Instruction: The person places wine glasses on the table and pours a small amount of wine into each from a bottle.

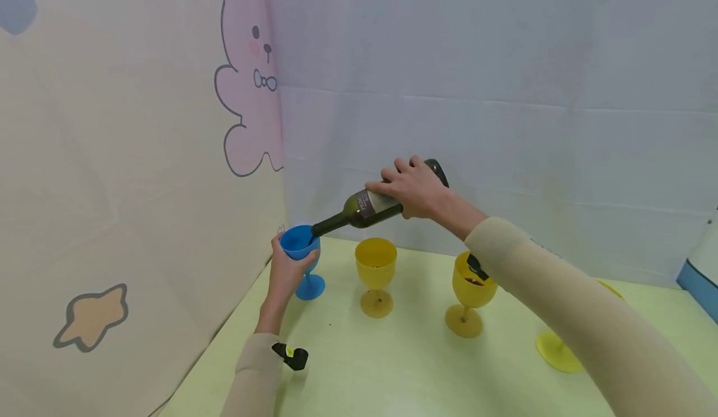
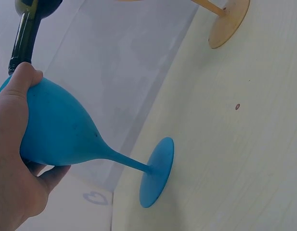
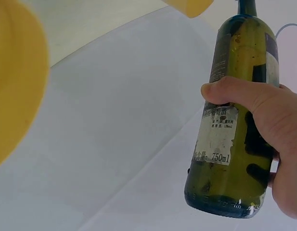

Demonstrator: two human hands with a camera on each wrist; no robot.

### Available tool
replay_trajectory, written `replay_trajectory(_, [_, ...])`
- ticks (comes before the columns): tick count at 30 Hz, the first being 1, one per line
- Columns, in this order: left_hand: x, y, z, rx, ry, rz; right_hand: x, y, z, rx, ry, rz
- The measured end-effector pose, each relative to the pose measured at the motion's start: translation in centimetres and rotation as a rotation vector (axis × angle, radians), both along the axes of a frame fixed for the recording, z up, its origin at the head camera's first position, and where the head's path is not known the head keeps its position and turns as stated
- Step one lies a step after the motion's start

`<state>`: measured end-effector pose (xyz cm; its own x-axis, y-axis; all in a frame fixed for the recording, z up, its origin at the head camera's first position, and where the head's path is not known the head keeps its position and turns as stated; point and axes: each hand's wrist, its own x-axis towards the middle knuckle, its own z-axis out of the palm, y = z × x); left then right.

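Observation:
My left hand (image 1: 288,270) grips the bowl of a blue goblet (image 1: 310,287), with the thumb near its rim in the left wrist view. Whether the goblet's foot (image 2: 157,172) touches the table, I cannot tell. Around the body of a green glass wine bottle (image 1: 354,210) curls my right hand (image 1: 414,189). The bottle tilts down to the left, its mouth at the goblet's rim, where a dark streak of liquid shows. In the right wrist view the bottle's label (image 3: 218,137) reads 750ml, and my thumb lies across the glass above it.
A yellow goblet (image 1: 376,267) stands right of the blue one. Another yellow goblet (image 1: 470,292), with dark liquid inside, is farther right. My right sleeve mostly hides a third yellow goblet (image 1: 560,349). Cloth walls border the pale table (image 1: 370,367); a white-and-blue object (image 1: 701,286) stands at the right edge.

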<state>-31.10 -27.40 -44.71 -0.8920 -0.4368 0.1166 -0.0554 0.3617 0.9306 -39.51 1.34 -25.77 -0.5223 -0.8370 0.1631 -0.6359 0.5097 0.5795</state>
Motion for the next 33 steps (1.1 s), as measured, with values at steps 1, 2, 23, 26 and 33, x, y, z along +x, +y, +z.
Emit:
replay_trajectory(1, [0.0, 0.0, 0.0, -0.001, -0.002, -0.001, 0.0, 0.0, 0.1, 0.002, 0.007, 0.0])
replay_trajectory(2, [-0.1, 0.1, 0.0, 0.0, -0.002, -0.002, 0.1, -0.1, 0.2, 0.007, 0.015, -0.002])
replay_trajectory(23, [-0.6, 0.5, 0.0, -0.003, -0.006, -0.016, 0.7, -0.4, 1.4, 0.042, 0.051, -0.025])
replay_trajectory(26, [-0.5, 0.5, 0.0, -0.009, -0.016, -0.012, 0.9, -0.7, 1.7, 0.047, 0.049, -0.023])
replay_trajectory(33, [-0.5, 0.7, 0.0, -0.008, -0.014, -0.012, 1.3, -1.2, 2.3, 0.039, 0.063, -0.01])
